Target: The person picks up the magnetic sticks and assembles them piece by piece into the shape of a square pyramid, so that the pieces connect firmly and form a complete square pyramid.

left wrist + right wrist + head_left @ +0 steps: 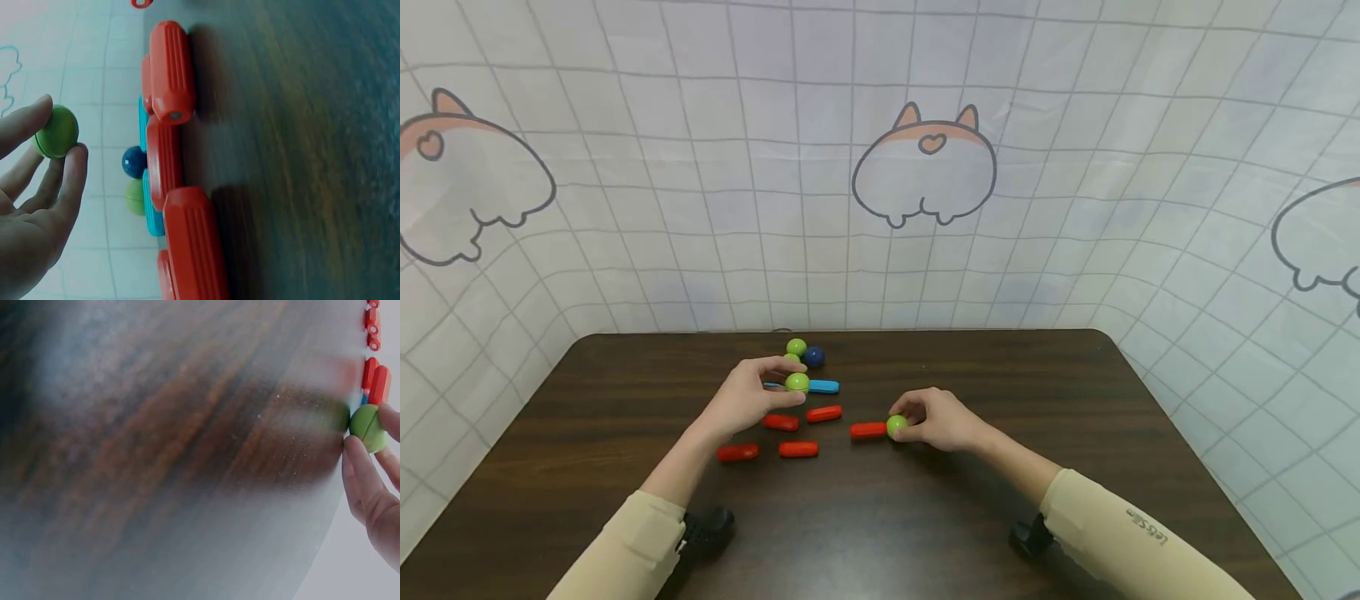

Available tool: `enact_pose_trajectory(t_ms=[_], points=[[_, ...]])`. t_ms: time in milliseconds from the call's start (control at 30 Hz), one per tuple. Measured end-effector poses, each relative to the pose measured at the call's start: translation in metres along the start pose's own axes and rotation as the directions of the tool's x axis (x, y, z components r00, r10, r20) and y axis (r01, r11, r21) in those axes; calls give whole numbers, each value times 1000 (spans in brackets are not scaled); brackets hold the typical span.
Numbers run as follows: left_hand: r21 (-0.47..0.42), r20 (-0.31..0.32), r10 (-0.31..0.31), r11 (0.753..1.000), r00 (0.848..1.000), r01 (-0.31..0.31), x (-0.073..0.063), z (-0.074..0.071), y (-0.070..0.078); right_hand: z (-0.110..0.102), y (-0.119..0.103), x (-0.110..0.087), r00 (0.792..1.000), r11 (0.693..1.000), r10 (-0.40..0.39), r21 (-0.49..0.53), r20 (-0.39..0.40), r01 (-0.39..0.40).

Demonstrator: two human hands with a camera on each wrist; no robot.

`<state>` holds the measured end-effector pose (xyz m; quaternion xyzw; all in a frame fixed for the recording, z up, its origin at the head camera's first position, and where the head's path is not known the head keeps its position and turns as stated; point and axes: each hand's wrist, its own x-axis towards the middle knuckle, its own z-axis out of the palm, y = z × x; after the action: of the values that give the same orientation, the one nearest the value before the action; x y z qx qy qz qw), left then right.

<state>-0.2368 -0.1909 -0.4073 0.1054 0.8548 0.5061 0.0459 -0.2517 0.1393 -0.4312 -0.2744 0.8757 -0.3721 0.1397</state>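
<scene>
My left hand [752, 398] pinches a green ball [797, 382] between thumb and fingertips. In the left wrist view that green ball [57, 132] shows a seam and is held up off the table. My right hand [947, 422] grips a second green ball [897, 427] low at the tabletop. This ball sits against the right end of a red ridged rod [868, 430]. The right wrist view shows the same ball [367, 428] between thumb and fingers, with the red rod [379, 385] lined up beyond it. A light blue rod [824, 387] lies behind the left hand's ball.
Several more red rods, among them one at the front left [738, 452] and one nearer the middle [798, 449], lie on the dark wooden table [880, 517]. At the back are a dark blue ball [814, 357] and another green ball [797, 346]. A patterned white curtain [775, 192] surrounds the table.
</scene>
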Motion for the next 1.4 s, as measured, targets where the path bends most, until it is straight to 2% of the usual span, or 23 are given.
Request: enact_pose_trajectory(t_ms=[233, 367, 500, 700, 867, 1400], points=[[33, 83, 51, 998, 995, -54, -4, 15, 4, 1, 1, -2, 1000, 1000, 9, -12, 1, -9], [20, 122, 113, 993, 986, -117, -1, 24, 4, -1, 1, -2, 1000, 1000, 7, -13, -14, -7], [21, 154, 141, 989, 978, -146, 0, 31, 3, -1, 1, -2, 1000, 1000, 1, -17, -12, -1], [84, 194, 121, 987, 974, -139, -2, 38, 2, 1, -1, -2, 1000, 1000, -8, -23, -10, 8], [134, 199, 108, 982, 974, -136, 0, 44, 3, 2, -3, 0, 1000, 1000, -6, -27, -14, 6], [125, 257, 121, 980, 959, -157, 7, 55, 5, 0, -4, 2, 1000, 999, -2, -45, -6, 1]])
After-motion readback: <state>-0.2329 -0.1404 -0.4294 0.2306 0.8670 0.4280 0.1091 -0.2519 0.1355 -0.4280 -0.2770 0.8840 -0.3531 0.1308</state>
